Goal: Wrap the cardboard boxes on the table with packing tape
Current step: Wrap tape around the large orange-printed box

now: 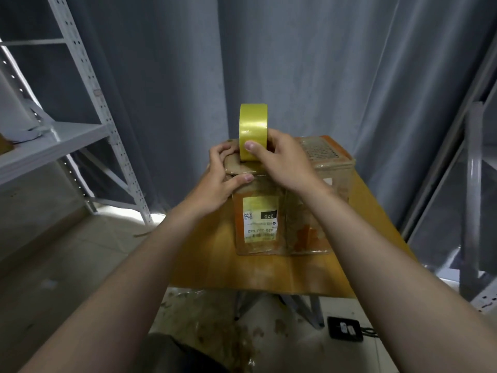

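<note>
Two hands are working at frame centre: right hand (282, 160) pinching the tape roll (252, 122) upright atop the box (295, 214), left hand (220, 181) gripping its top edge; front seems taped, top remaining

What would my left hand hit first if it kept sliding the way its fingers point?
Probably the tape roll: the left hand grips the box top with fingers aimed at the roll, which the right hand holds upright just beside them.
</note>
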